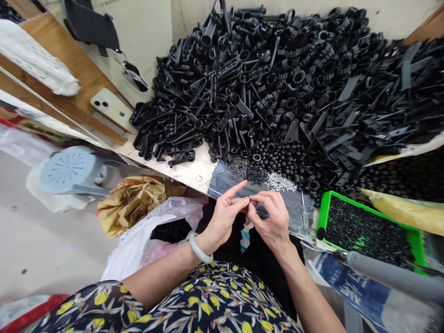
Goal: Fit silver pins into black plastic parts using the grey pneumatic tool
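My left hand and my right hand meet at the fingertips over the table's front edge. Each hand pinches at something too small to make out, and my left index finger points up and forward. Just beyond them lie silver pins, tiny dark parts and round black beads on a grey mat. Behind these rises a large heap of black plastic parts.
A green tray of small black pieces stands at the right, with a grey cylindrical tool before it. A phone leans at the left. Bags and a blue stool are below left.
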The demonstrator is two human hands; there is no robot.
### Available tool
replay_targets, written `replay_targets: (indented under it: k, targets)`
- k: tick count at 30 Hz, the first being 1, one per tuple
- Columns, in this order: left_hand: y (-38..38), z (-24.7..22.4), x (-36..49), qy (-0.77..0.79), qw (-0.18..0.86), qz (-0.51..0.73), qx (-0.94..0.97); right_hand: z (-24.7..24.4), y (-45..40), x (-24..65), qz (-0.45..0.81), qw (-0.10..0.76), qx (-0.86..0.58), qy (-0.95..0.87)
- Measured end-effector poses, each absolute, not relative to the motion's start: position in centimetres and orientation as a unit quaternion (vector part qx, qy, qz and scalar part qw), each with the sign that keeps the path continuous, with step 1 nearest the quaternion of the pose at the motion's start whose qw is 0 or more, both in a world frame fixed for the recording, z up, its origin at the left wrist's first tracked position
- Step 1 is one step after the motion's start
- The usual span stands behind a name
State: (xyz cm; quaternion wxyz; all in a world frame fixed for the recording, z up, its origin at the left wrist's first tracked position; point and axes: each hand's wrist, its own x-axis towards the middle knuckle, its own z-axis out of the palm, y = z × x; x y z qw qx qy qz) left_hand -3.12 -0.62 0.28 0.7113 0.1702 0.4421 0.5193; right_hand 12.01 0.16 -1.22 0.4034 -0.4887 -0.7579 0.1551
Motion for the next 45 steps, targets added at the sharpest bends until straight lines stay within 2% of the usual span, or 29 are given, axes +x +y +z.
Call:
replay_targets:
  k: [14, 18, 22, 25, 28, 31, 34, 36, 41, 45]
  targets:
    - [-0.8, 0.4, -3.1, 0.414, 0.772, 0.469, 0.111, -1.8, 0.2, 12.1, 0.116, 0.442, -0.467, -0.757]
    - [-1.2, -0.2, -3.3, 0.429, 0.749, 0.484, 0.143, -1.9, 0.4, 12.9, 0.113, 0.445, -0.461, -0.760]
    - [-0.5, -1.2, -6.1, 0.511, 0.610, 0.536, 0.281, -2.6, 0.3, 14.3, 0.122, 0.416, -0.464, -0.772]
    - [1.2, -2.0, -11.0, 0.612, 0.403, 0.537, 0.418, -3.7, 0.3, 15.3, 0.109, 0.393, -0.464, -0.786]
    - [3.1, -2.4, -16.7, 0.687, 0.129, 0.454, 0.552, -4.8, 0.6, 15.8, 0.108, 0.384, -0.456, -0.795]
    - [4.6, -2.7, -20.7, 0.726, -0.023, 0.330, 0.604, -5.3, 0.7, 15.9, 0.105, 0.387, -0.447, -0.800]
    - [5.2, -3.3, -22.2, 0.762, -0.079, 0.281, 0.578, -5.3, 0.6, 15.8, 0.097, 0.385, -0.449, -0.801]
    - [5.3, -3.7, -22.5, 0.783, -0.080, 0.282, 0.548, -5.3, 0.6, 15.8, 0.095, 0.383, -0.454, -0.798]
    - [4.9, -4.3, -22.0, 0.796, 0.004, 0.307, 0.522, -5.7, 0.6, 15.8, 0.103, 0.380, -0.454, -0.799]
    - [4.0, -4.5, -20.4, 0.779, 0.028, 0.318, 0.540, -5.7, 0.6, 15.8, 0.106, 0.375, -0.457, -0.799]
